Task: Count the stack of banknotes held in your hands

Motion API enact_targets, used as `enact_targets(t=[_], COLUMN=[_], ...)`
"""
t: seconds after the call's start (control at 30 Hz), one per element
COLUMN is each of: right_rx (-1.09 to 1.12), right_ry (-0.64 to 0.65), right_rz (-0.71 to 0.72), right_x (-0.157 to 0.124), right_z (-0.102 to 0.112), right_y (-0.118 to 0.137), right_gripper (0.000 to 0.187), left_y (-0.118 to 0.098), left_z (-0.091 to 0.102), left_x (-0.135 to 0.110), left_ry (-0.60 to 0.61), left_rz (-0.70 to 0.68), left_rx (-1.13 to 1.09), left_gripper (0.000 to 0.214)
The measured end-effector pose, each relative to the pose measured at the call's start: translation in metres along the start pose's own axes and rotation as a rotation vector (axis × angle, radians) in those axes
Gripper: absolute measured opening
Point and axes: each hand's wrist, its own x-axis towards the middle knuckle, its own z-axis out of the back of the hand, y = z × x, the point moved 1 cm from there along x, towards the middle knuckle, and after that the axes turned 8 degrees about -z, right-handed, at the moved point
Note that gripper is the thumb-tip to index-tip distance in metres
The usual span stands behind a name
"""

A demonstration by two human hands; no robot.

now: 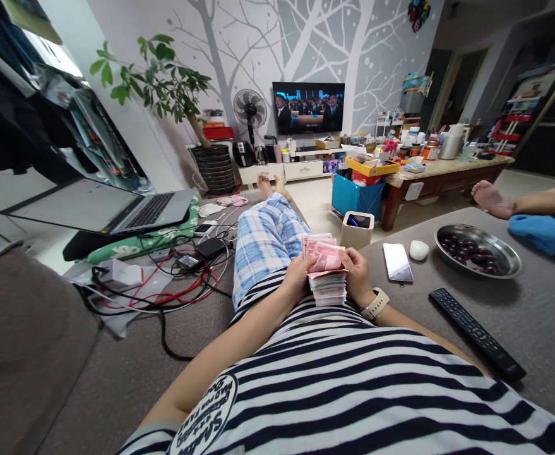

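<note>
Both hands are on it: the left hand (298,279) and right hand (357,273) grip a fanned wad of pink banknotes (327,268), fingers closed round the stack. A phone (398,262) lies just beside them.

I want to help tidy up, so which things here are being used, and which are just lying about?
Being used: the left hand and right hand, holding a stack of pink banknotes.

Just lying about: a smartphone, a TV remote, a steel bowl of dark fruit, a laptop.
</note>
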Motion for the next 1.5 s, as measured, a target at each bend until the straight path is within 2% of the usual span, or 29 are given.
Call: enact_targets(t=[0.2,0.33,0.53,0.7,0.93,1.2,1.5], right_rx=[-0.009,-0.012,0.006,0.015,0.041,0.054,0.049], right_ry=[-0.02,-0.032,-0.013,0.002,-0.013,-0.037,-0.046], right_rz=[-0.004,0.006,0.051,0.062,0.05,0.06,0.082], right_x=[-0.002,-0.003,-0.005,-0.007,-0.007,-0.009,-0.008], right_z=[0.0,0.0,0.0,0.0,0.0,0.0,0.0], right_y=[0.0,0.001,0.007,0.01,0.009,0.012,0.013], right_gripper=[0.037,0.038,0.038,0.035,0.034,0.033,0.031], left_y=[0.002,0.008,0.011,0.009,0.01,0.007,0.007], left_z=[0.001,0.008,0.008,0.003,0.007,0.006,0.006], left_x=[0.001,0.009,0.012,0.008,0.008,0.006,0.007], left_ry=[-0.012,-0.13,-0.203,-0.151,-0.077,-0.094,-0.094], left_rz=[0.004,-0.041,-0.061,-0.058,-0.098,-0.084,-0.105], left_rx=[0.018,0.037,-0.027,-0.037,0.057,0.056,0.076], left_gripper=[0.022,0.017,0.01,0.013,0.021,0.025,0.019])
